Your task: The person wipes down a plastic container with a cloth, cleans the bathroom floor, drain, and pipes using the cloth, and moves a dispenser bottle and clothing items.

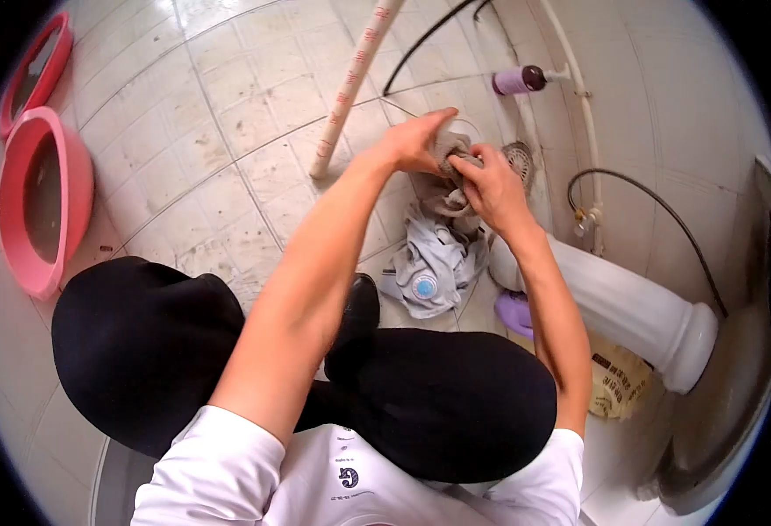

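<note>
On the far left side, a red basin [64,39] sits on the tiled floor [228,101], and just nearer to me a larger pink basin [74,210] stands beside it, its inside dark and greyish. My left knee [144,351], in black cloth, bulges up near it. Right of that, a white pipe [350,83] with red markings slants up from the floor, and the toe of my black shoe [364,302] shows between my knees. My left hand [414,145] reaches far, its fingers around one side of a bunched grey cloth [449,153], one finger sticking out past it. Below the cloth, a light grey garment [438,250] lies crumpled on the floor, a round blue patch [424,287] on its near part. My right hand [495,188] meets the cloth from the right, its fingers narrow and pinching a fold. Just right of that hand is a round floor drain [519,162]; farther off is a bottle [517,81] with a purple label. Nearer, a purple thing [513,311] lies partly behind my right forearm, beside a white column [622,298]. Yellowish paper [618,386] with dark print lies near the column, and a black hose [666,206] curves along the right.
</note>
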Tool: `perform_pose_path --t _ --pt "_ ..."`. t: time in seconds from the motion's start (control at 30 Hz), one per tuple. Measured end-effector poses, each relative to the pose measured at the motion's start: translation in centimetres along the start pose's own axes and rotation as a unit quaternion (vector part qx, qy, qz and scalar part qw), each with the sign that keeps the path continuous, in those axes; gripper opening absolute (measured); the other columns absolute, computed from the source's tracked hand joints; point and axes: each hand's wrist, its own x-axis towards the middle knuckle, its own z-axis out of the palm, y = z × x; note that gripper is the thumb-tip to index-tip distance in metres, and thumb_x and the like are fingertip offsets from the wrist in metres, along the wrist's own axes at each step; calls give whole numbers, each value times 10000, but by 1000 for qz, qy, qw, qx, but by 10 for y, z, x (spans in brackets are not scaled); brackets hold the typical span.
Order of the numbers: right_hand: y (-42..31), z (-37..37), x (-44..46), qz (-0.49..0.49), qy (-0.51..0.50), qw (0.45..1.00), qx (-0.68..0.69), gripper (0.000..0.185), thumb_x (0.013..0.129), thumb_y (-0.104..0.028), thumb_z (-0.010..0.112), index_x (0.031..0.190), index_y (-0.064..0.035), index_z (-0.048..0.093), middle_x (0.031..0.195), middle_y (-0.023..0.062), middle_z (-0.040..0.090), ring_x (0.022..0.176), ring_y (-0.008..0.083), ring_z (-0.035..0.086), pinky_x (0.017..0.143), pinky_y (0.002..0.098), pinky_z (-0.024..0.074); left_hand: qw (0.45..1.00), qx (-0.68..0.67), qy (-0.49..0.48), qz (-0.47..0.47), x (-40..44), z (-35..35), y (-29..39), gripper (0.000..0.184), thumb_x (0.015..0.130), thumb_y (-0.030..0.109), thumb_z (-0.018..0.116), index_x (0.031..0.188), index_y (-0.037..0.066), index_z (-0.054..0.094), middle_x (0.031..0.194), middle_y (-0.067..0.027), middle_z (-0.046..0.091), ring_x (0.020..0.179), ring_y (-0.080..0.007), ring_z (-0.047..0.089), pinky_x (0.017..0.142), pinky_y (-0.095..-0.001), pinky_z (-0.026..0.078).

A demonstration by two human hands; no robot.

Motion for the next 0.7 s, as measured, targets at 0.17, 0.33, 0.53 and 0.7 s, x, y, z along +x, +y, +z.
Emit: perform_pose_path --t 0.17,0.33,0.53,0.7 --pt "30 -20 -23 22 -112 973 -199 337 848 -59 667 1160 -156 752 1208 120 627 1073 327 638 855 456 570 999 7 -3 -35 -2 -2 10 1166 640 281 944 1600 41 328 1578 -223 465 1450 -357 464 1203 -418 388" --pt "49 -37 -27 180 3 976 -119 347 886 -121 650 1219 -127 746 1171 155 646 1081 373 642 869 481 551 999 -12 -8 -44 -1 -3 10 1177 641 235 957 1605 46 310 1604 -232 420 1485 -364 412 1234 -410 352" --pt "32 0 -23 240 2 970 46 371 878 -181 646 1220 -77 741 1117 215 656 1031 424 660 898 489 537 999 -21 1 -37 -2 4 10 1162 648 246 950 1601 53 314 1600 -219 429 1469 -364 431 1219 -414 372" --pt "5 20 -13 241 -7 966 90 351 867 -204 640 1166 -67 765 1095 223 663 1012 412 670 910 478 537 999 11 14 -49 -6 7 10 1166 641 273 956 1598 80 319 1595 -186 449 1453 -350 457 1190 -408 412"
